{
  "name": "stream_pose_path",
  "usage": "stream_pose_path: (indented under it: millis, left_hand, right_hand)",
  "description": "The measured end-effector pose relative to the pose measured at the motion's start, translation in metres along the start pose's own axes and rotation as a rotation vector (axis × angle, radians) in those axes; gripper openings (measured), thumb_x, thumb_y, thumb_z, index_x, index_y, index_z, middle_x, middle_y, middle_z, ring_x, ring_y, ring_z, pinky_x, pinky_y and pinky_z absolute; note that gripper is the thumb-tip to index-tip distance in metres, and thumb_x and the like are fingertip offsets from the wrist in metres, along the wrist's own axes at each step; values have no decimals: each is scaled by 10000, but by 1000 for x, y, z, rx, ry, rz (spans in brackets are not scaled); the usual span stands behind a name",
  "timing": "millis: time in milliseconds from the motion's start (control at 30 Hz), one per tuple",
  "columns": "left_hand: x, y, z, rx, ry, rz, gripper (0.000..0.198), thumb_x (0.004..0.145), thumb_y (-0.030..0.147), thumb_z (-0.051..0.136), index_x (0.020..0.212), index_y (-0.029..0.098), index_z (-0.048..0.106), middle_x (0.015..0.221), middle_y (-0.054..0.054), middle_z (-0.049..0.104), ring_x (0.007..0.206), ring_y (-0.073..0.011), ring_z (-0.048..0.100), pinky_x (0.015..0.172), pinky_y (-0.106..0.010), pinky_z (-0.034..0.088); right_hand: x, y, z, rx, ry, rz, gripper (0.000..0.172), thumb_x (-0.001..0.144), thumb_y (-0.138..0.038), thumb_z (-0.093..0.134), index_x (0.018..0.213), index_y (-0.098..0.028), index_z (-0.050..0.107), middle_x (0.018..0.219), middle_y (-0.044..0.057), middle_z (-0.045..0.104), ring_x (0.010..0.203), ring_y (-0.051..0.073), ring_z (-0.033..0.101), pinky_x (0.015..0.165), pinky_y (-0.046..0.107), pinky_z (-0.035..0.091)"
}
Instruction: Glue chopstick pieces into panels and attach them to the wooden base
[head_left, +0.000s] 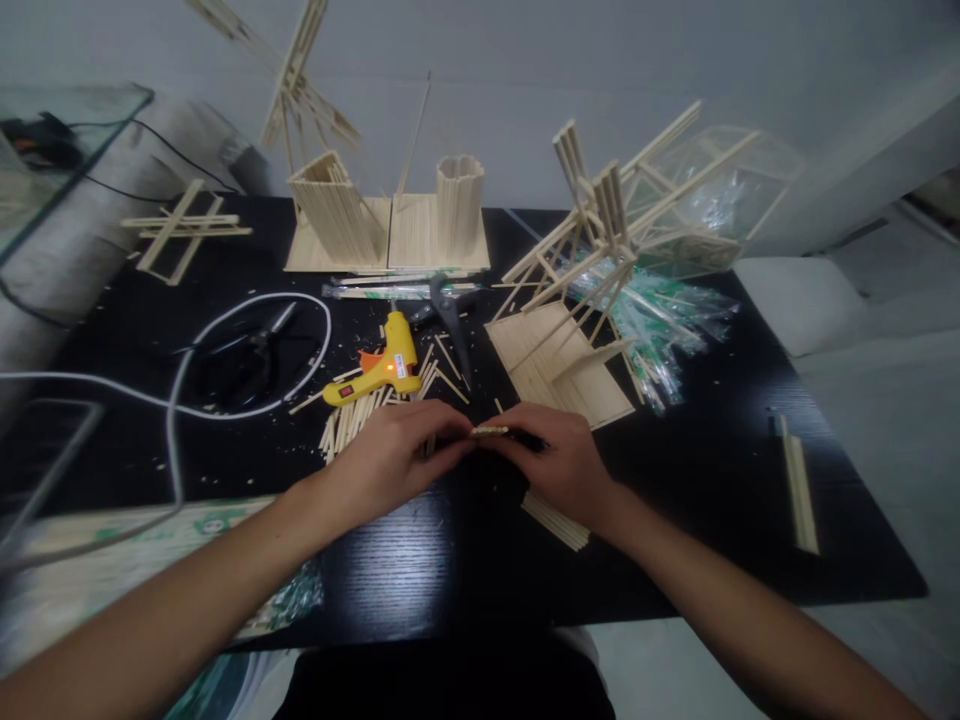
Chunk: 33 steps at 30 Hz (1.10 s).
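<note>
Between my two hands a small row of short wooden sticks (pixel 490 431) shows end-on, its cut ends side by side. My left hand (pixel 397 445) pinches its left end with thumb and fingers. On the other end my right hand (pixel 559 455) closes the same way. A pile of short cut sticks (pixel 352 420) lies behind my left hand, with a yellow glue gun (pixel 386 365) resting on it, its orange light lit. Partly under my right hand lies a flat row of sticks (pixel 556 522).
Stick-built models stand at the back: a square tower (pixel 337 210), a round tower (pixel 460 210) and a windmill-like frame (pixel 577 340) on a base. Pliers (pixel 259 350) lie inside a white cable loop (pixel 328 330). Packaged sticks (pixel 150 560) lie front left, loose sticks (pixel 799 490) right.
</note>
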<state>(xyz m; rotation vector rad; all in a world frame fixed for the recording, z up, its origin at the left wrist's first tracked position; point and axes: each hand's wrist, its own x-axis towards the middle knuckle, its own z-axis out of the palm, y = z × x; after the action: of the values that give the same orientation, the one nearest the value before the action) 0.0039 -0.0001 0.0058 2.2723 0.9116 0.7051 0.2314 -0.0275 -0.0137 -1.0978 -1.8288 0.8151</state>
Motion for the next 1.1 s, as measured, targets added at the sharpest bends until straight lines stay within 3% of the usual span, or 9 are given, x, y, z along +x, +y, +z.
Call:
stream_pose_path:
  millis: [433, 767, 1100]
  left_hand:
    - [0, 4, 0, -30, 65, -9, 97, 949, 190, 707, 1044, 180, 724, 891, -7, 762, 749, -121, 714, 708, -219, 559]
    - [-2, 3, -1, -41, 126, 56, 156, 963, 171, 687, 1115, 188, 718, 1033, -51, 766, 927, -147, 735, 842, -272, 595]
    - [0, 7, -2, -37, 148, 90, 176, 961, 143, 682, 1130, 171, 719, 1006, -53, 765, 900, -139, 735, 826, -250, 591]
  right_hand:
    - [1, -1, -2, -26, 54, -45, 97, 939, -177, 741, 995, -246, 781, 921, 6, 805, 828, 160, 764, 779, 291, 616]
    - [-4, -1, -2, -124, 120, -295, 249, 1001, -64, 589, 1115, -225, 742, 1036, 64, 768, 981, 170, 747, 888, 353, 654]
    - [-5, 0, -4, -159, 138, -345, 291, 979, -46, 616, 1161, -237, 739, 1074, 69, 765, 1002, 182, 748, 900, 365, 658]
